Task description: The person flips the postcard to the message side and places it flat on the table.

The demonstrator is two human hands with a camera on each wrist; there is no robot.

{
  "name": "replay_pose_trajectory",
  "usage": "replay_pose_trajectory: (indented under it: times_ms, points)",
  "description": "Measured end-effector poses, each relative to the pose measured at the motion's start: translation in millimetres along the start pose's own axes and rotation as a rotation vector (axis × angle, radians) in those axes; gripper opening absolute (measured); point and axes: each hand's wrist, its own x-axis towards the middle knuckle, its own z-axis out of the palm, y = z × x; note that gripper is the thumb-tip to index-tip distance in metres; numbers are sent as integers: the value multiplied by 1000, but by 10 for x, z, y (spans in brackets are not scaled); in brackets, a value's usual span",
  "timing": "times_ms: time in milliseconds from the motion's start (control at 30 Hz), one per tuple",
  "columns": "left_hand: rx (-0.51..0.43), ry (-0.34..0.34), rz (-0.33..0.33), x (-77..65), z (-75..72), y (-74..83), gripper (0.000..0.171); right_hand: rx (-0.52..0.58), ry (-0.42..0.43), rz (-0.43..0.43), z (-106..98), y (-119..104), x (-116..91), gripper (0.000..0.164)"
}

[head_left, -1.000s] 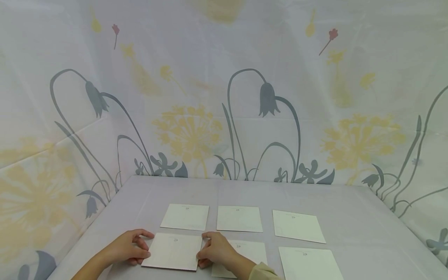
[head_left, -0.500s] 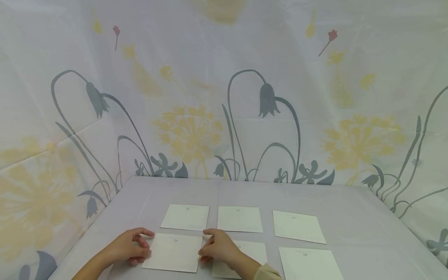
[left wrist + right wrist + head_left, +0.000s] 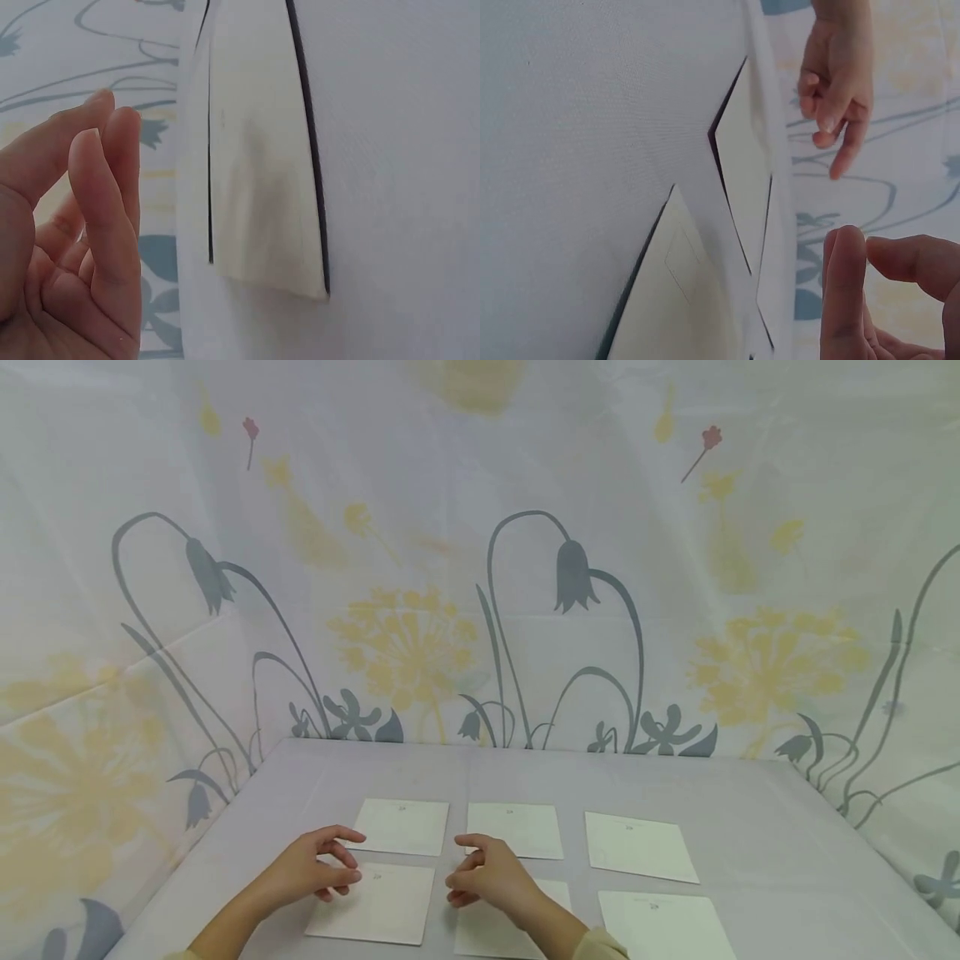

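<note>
In the head view my left hand (image 3: 311,870) hovers over the left edge of the front-left white card (image 3: 382,914), its fingers loosely bent. My right hand (image 3: 495,878) hangs above the front-middle card (image 3: 483,935), covering part of it. Nothing lies between the fingers of either hand. The left wrist view shows my left hand (image 3: 82,232) raised off a flat card (image 3: 262,187), which has dark edges. From the right wrist, both my right hand (image 3: 885,289) and my left hand appear apart from the cards.
Behind lie the back-left card (image 3: 401,828), back-middle card (image 3: 513,831) and back-right card (image 3: 641,847). A front-right card (image 3: 663,927) reaches the lower frame edge. The cards rest on a pale cloth-covered table (image 3: 780,860). A flower-printed curtain (image 3: 420,552) encloses the far side and flanks.
Both hands have left the sides of the front-left card and lifted. They have moved right and slightly farther forward. The card stays flat in the same place.
</note>
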Motion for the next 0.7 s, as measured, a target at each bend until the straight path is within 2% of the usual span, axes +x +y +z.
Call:
replay_pose_trajectory:
  times_ms: [267, 700]
  points:
    - [-29, 4, 20, 91, 173, 136, 53, 28, 12, -19, -134, -15, -39, 63]
    - [-64, -3, 63, 294, 440, 332, 51, 0, 41, -48, -383, -95, -124, 64]
